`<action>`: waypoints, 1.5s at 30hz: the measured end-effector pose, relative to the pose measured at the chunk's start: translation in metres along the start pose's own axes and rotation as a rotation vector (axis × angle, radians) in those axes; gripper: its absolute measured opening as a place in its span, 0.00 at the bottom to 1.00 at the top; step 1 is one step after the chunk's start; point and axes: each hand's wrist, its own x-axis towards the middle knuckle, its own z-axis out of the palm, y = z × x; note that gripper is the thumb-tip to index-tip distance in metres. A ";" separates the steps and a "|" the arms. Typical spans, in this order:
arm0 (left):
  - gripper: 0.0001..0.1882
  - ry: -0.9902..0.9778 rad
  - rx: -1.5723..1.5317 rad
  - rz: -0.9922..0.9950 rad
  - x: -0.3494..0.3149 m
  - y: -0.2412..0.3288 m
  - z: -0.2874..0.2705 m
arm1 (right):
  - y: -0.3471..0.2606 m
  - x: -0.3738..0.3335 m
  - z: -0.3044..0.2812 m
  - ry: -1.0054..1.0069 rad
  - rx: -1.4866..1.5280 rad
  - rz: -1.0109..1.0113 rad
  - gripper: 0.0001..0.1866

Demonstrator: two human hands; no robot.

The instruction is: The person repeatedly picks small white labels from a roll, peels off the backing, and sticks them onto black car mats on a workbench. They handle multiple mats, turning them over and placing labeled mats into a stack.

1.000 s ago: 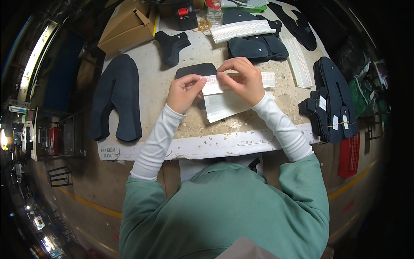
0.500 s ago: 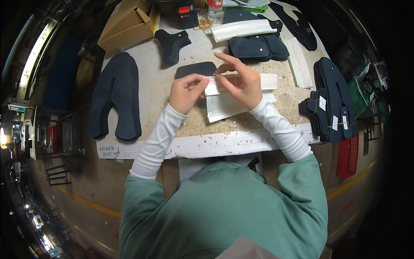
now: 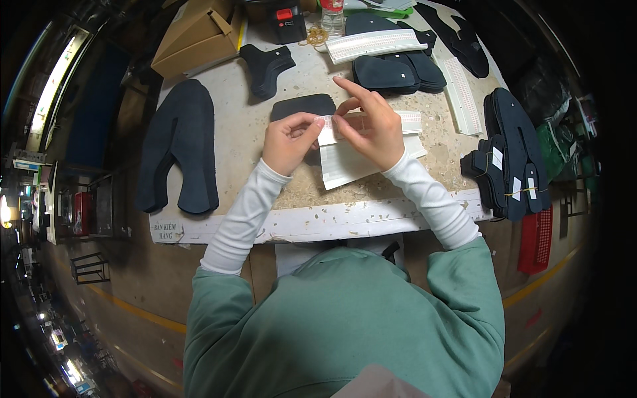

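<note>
A white sheet of small printed stickers [image 3: 411,121], its lower part a plain white flap [image 3: 345,167], is held over the middle of the table. My left hand [image 3: 286,144] pinches its left end between thumb and fingers. Close beside it, my right hand [image 3: 377,132] has its thumb and a bent finger pressed together at the sheet's upper edge, while the forefinger points up and away. Whether a single sticker sits between those fingertips is too small to tell. Just behind my left hand lies a dark foam pad [image 3: 302,105], partly hidden by the hand and the sheet.
A tall stack of dark forked foam pieces [image 3: 179,146] stands left, a smaller stack [image 3: 265,69] behind. Rounded dark pads [image 3: 388,74] lie at the back beside more sticker sheets [image 3: 458,93]. Banded dark pieces [image 3: 507,146] sit right. A cardboard box [image 3: 196,40] and bottle [image 3: 332,20] stand far back.
The sheet has shifted and tilted slightly between my hands. Both hands keep nearly the same place and pinched pose.
</note>
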 end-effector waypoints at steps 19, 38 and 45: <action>0.07 0.009 0.034 0.019 -0.002 -0.001 0.002 | 0.002 0.004 0.001 -0.017 0.140 -0.085 0.31; 0.07 -0.005 0.023 0.019 -0.003 -0.007 0.003 | -0.003 0.008 0.005 -0.116 0.296 -0.131 0.33; 0.08 -0.013 0.045 0.027 -0.003 -0.011 0.001 | -0.007 0.004 0.010 -0.105 0.415 0.024 0.33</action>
